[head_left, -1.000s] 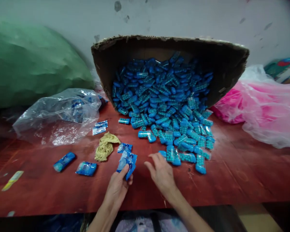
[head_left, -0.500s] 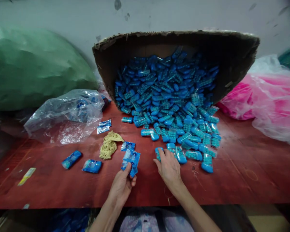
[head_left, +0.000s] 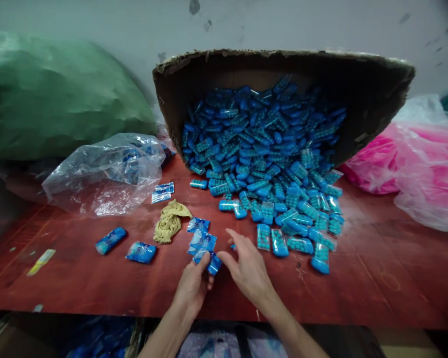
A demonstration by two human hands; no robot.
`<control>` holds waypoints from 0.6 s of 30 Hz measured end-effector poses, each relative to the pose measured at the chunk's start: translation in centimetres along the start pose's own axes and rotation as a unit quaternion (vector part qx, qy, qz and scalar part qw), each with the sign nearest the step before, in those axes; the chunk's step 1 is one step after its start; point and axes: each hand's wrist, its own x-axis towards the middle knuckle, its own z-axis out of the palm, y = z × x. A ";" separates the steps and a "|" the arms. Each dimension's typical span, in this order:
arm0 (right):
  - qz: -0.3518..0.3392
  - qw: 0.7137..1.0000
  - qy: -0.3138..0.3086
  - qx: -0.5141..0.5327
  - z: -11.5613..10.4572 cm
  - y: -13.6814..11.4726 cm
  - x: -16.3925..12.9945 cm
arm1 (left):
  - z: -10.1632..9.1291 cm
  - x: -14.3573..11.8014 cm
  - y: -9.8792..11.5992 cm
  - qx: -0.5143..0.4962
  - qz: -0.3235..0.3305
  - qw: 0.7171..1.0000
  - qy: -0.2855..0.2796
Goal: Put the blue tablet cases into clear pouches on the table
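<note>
Grey scuffed wall behind; red-brown wooden table (head_left: 377,278) running the full width, its near edge at the bottom of the view; a torn cardboard box (head_left: 358,94) tipped on its side at the back middle of the table, mouth toward the person; blue capsule packs (head_left: 269,149) fill it and spill out in a fan toward the near edge, the outermost ones lying singly right of the hands; left hand (head_left: 194,288) near the front edge, middle of the table, thumb and fingers pinched on a small bunch of blue sachets (head_left: 203,246) held fanned just above the wood; right hand (head_left: 248,271) just beside it, fingers loosely spread and half curled, thumb tip close to the lower sachet, gripping nothing that can be seen; a sliver of blue shows past its fingertips, too hidden to name; yellow crumpled cloth (head_left: 169,223) just left of the sachets; two loose blue packets (head_left: 127,246) further left toward the near left corner; two small flat wrappers (head_left: 162,192) behind the cloth; clear plastic bag (head_left: 108,174) at back left, blue items dimly inside; green sack (head_left: 59,99) against the wall at far left; pink plastic bag (head_left: 414,169) at back right; a yellow strip (head_left: 41,255) near the left front edge
</note>
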 end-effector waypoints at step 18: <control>0.034 0.979 -0.014 -0.199 -0.4 1.9 1.4 | -1.1 -0.6 0.3 -0.041 -0.057 0.997 -0.014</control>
